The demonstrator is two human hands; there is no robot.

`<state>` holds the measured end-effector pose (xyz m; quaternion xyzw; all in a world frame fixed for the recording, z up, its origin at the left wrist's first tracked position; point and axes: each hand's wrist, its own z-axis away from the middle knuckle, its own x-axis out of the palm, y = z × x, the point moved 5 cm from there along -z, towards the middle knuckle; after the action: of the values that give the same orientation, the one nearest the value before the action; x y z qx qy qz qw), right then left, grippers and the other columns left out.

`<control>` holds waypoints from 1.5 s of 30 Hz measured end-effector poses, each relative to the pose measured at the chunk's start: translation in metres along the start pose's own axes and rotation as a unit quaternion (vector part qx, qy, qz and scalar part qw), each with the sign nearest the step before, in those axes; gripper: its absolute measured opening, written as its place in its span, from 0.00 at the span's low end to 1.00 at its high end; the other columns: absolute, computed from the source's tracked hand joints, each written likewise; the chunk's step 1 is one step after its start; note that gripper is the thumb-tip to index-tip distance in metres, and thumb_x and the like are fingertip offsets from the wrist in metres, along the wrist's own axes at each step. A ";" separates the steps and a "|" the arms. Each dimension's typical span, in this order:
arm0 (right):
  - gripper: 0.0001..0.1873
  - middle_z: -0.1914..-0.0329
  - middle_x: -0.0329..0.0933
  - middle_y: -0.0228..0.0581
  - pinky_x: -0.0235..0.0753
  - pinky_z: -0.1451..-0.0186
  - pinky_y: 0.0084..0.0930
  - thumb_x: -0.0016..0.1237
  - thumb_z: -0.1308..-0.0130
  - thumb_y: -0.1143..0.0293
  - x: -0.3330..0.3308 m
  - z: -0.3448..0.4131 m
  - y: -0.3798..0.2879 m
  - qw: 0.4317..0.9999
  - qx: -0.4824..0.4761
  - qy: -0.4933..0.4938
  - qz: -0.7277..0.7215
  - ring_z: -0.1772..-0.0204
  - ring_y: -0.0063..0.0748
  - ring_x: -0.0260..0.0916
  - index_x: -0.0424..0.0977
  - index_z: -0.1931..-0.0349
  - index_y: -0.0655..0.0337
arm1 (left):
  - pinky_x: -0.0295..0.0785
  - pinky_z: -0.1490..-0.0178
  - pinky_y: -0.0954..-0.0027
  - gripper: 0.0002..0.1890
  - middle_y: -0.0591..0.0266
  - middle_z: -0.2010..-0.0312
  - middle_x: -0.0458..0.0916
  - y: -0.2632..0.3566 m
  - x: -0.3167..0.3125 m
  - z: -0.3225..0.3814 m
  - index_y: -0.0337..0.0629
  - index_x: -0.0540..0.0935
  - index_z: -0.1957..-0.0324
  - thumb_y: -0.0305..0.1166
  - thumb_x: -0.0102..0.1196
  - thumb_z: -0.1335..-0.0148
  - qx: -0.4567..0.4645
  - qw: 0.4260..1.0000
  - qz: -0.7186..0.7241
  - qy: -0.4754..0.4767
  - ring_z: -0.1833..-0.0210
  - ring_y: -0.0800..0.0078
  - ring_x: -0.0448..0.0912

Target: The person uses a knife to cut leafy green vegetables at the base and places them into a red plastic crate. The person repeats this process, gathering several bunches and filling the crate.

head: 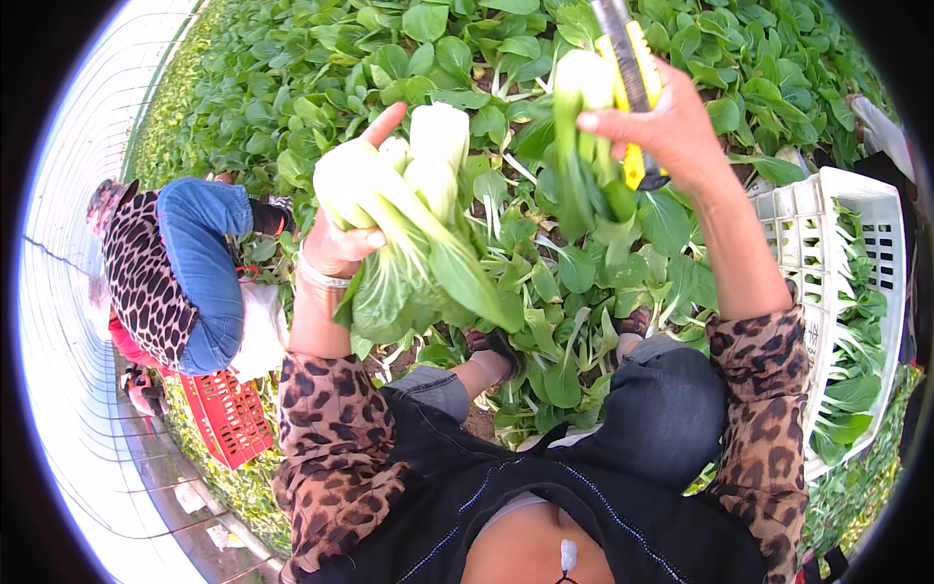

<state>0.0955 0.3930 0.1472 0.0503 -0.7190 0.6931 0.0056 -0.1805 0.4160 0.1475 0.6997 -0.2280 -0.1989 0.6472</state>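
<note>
Several heads of bok choy (430, 212) lie bunched in my left hand (336, 237), their pale bases up and their green leaves hanging down. My right hand (668, 128) is wrapped around a yellow and black utility knife (636, 87) whose blade end points away from me. Against that same hand, beside the knife, is another bok choy (584, 131), base up; its leaves are blurred. Both hands are raised above the bed of growing bok choy (452, 66), apart from each other.
Cut leaves (569, 270) litter the ground around my shoes. To my right stands a white plastic crate (817, 241) holding bok choy. At left a person in blue jeans (201, 248) crouches near a red crate (230, 420). Greenhouse sheeting (62, 292) curves along the left.
</note>
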 end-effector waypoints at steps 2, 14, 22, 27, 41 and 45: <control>0.20 0.74 0.74 0.29 0.69 0.79 0.12 0.65 0.56 0.71 0.045 0.016 -0.022 0.999 0.009 -0.026 -0.034 0.78 0.14 0.68 0.71 0.63 0.63 | 0.56 0.35 0.63 0.44 0.44 0.35 0.54 0.017 0.010 0.016 0.36 0.72 0.46 0.46 0.70 0.71 0.043 0.998 0.021 0.048 0.37 0.60 0.63; 0.28 0.68 0.74 0.33 0.72 0.77 0.15 0.64 0.55 0.76 0.122 0.119 -0.068 0.993 0.035 -0.063 -0.088 0.76 0.19 0.69 0.66 0.53 0.64 | 0.50 0.32 0.59 0.48 0.46 0.39 0.62 0.074 0.081 0.123 0.33 0.67 0.43 0.42 0.71 0.70 0.123 0.991 -0.033 0.024 0.32 0.59 0.53; 0.17 0.77 0.71 0.30 0.69 0.80 0.14 0.58 0.48 0.67 0.091 0.145 -0.020 0.989 0.114 -0.090 -0.034 0.82 0.19 0.67 0.68 0.61 0.62 | 0.65 0.41 0.69 0.45 0.59 0.48 0.71 0.012 0.134 0.148 0.35 0.60 0.40 0.24 0.69 0.63 0.134 0.942 0.309 0.011 0.46 0.72 0.70; 0.12 0.79 0.72 0.34 0.65 0.83 0.17 0.52 0.47 0.71 0.077 0.145 0.020 0.933 0.235 -0.092 0.258 0.86 0.25 0.67 0.69 0.63 0.66 | 0.70 0.48 0.72 0.40 0.61 0.55 0.77 -0.039 0.136 0.171 0.36 0.69 0.45 0.23 0.71 0.67 0.032 0.948 0.308 0.074 0.53 0.75 0.75; 0.30 0.54 0.71 0.37 0.64 0.77 0.11 0.53 0.43 0.59 -0.010 0.123 0.011 0.977 0.184 -0.109 0.024 0.80 0.14 0.62 0.63 0.42 0.64 | 0.73 0.56 0.66 0.46 0.51 0.64 0.80 0.045 0.128 0.243 0.37 0.70 0.49 0.41 0.69 0.80 0.006 0.928 -0.196 0.316 0.62 0.59 0.79; 0.27 0.50 0.73 0.44 0.63 0.81 0.10 0.54 0.42 0.59 -0.006 0.116 0.030 0.947 0.216 -0.082 0.224 0.83 0.13 0.62 0.67 0.44 0.61 | 0.72 0.48 0.70 0.49 0.51 0.57 0.78 0.103 0.053 0.311 0.37 0.69 0.47 0.44 0.72 0.80 0.193 0.855 -0.218 0.429 0.55 0.61 0.78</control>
<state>0.1059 0.2785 0.1123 -0.0554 -0.5431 0.8084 -0.2204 -0.3221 0.1259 0.2254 0.8584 0.1968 0.0336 0.4726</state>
